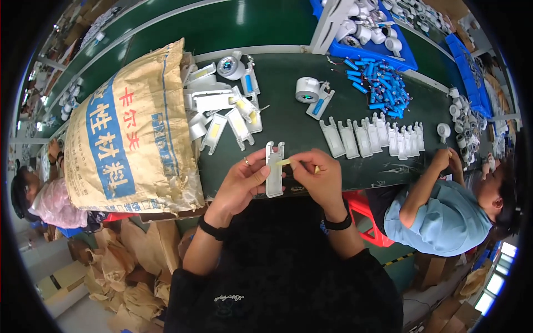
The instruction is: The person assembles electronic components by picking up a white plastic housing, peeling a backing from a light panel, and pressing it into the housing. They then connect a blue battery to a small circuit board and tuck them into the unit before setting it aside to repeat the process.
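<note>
My left hand (243, 178) holds a white flat plastic part (274, 169) upright by its side, a ring on one finger. My right hand (316, 175) pinches a thin yellowish strip (285, 162) at the part's upper end. Both hands hover over the near edge of the dark green bench (288, 111). Just beyond them, to the right, lies a row of several identical white parts (372, 137). A heap of similar white parts with yellow patches (222, 114) spills out of a large tan sack (130, 133) on my left.
Blue cylindrical cells (380, 83) lie piled at the back right, near a blue tray of white housings (369, 28). Two round white units (307, 90) sit mid-bench. A person in a light blue shirt (444, 213) works at the right; another person (39, 200) sits at the left. Crumpled brown paper (130, 272) covers the floor.
</note>
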Tool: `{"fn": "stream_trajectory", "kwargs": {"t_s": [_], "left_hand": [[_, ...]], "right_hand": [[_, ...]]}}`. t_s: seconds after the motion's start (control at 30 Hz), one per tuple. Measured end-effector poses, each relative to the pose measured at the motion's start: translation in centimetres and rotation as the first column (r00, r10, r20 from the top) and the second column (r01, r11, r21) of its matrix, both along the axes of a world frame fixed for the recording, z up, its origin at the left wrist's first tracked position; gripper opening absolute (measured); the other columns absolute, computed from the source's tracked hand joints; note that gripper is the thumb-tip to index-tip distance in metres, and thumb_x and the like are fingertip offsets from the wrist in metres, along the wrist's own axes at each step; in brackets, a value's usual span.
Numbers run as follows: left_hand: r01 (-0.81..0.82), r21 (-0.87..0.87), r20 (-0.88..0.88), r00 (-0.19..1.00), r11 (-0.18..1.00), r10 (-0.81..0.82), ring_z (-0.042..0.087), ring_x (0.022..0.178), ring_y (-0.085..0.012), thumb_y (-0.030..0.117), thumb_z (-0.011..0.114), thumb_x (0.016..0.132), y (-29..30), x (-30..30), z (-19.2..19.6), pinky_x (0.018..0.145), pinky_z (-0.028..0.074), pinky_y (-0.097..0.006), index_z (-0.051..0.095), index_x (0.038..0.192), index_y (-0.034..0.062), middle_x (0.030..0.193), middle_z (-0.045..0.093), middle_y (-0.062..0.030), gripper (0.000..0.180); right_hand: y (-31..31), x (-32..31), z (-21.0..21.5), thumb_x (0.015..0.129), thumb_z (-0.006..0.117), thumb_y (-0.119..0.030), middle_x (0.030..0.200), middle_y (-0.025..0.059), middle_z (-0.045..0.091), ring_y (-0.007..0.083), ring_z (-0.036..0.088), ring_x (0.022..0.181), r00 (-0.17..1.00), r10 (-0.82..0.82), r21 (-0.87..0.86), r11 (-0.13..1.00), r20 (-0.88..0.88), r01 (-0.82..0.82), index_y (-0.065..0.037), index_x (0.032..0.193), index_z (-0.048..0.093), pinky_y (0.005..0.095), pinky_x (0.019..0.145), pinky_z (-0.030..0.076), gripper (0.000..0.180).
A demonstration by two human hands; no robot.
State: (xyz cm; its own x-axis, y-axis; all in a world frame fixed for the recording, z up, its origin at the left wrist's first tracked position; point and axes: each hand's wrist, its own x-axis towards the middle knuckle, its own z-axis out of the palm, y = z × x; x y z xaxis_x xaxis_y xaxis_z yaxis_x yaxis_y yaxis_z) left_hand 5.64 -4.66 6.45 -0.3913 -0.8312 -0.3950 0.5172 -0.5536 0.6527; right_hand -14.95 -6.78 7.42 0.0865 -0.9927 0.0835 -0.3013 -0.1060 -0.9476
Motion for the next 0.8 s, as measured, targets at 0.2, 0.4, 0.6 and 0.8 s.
{"fn": "stream_trajectory", "kwargs": {"t_s": [0.2,0.4,0.6,0.8], "left_hand": [[-0.071,0.017,0.212,0.975,0.997,0.066,0.068,0.111,-0.0262,0.009,0.058,0.102,-4.2,-6.3,-4.9,0.093,0.058,-0.037,0.037,0.15,-0.0014,0.126,0.065,-0.0186,0.053],[0.059,-0.333,0.711,0.671,0.941,0.21,0.068,0.106,-0.0203,0.012,0.066,0.098,-3.7,-7.2,-3.9,0.092,0.055,-0.032,0.045,0.146,-0.0033,0.125,0.067,-0.0176,0.054],[0.155,-0.287,0.761,0.637,0.945,0.126,0.07,0.098,-0.0172,0.016,0.071,0.095,-3.3,-9.2,-3.4,0.087,0.055,-0.029,0.052,0.141,-0.003,0.121,0.071,-0.0176,0.053],[0.33,-0.669,0.734,0.147,0.666,0.663,0.067,0.095,-0.0311,0.012,0.076,0.084,-10.3,-6.1,-1.6,0.083,0.055,-0.041,0.065,0.123,0.0005,0.111,0.07,-0.0166,0.041]], "right_hand": [[-0.1,-8.5,-2.5,0.098,0.062,-0.005,0.067,-0.0062,0.047,0.001,0.031,0.052,0.756,-0.354,0.281,0.931,0.55,0.231,0.0,0.1,0.064,0.0219,0.049,0.023,0.006],[2.6,-12.5,-2.8,0.096,0.06,-0.007,0.076,-0.0022,0.05,0.0038,0.032,0.052,0.552,-0.323,0.286,0.946,0.769,0.155,0.0,0.098,0.06,0.0222,0.05,0.025,0.007],[1.3,-11.8,-2.7,0.089,0.051,-0.019,0.078,0.0011,0.037,0.0101,0.033,0.059,0.111,-0.232,0.251,0.946,0.966,-0.205,-0.007,0.082,0.043,0.0251,0.049,0.029,0.017],[1.1,-10.8,-1.3,0.097,0.046,-0.024,0.075,0.001,0.035,0.0107,0.034,0.059,0.057,-0.268,0.271,0.902,0.962,-0.337,-0.01,0.076,0.038,0.0219,0.042,0.03,0.027]]}}
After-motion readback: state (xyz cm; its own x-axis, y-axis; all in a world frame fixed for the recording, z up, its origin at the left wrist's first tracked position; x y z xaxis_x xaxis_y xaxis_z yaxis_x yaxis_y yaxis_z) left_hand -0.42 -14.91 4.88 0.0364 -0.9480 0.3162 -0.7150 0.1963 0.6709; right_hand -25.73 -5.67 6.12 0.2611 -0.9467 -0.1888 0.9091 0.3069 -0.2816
